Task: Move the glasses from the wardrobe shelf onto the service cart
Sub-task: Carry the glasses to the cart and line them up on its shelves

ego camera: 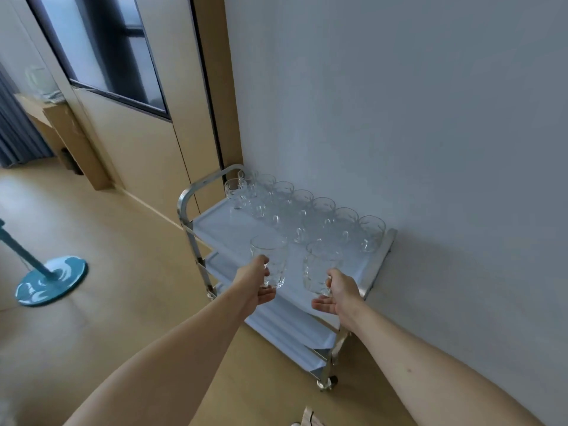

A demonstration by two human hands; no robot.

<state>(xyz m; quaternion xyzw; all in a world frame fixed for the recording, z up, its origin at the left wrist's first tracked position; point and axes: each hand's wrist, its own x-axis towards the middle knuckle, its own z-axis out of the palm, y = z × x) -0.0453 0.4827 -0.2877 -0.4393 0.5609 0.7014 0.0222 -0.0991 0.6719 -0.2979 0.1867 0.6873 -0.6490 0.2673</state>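
Clear glass mugs (307, 210) are already crowding the cart (215, 229) top's wall side; the left hand (256, 282) and right hand (339, 292) are each gripping another glass above its near edge, not yet set down.

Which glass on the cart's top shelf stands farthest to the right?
The end glass of the row along the wall, beside the cart's right rail; every other standing glass is left of it.

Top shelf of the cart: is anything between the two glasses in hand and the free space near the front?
Nothing visible. The left hand and right hand each hold a glass above bare cloth on the cart's top shelf; the row of glasses stands further back along the wall.
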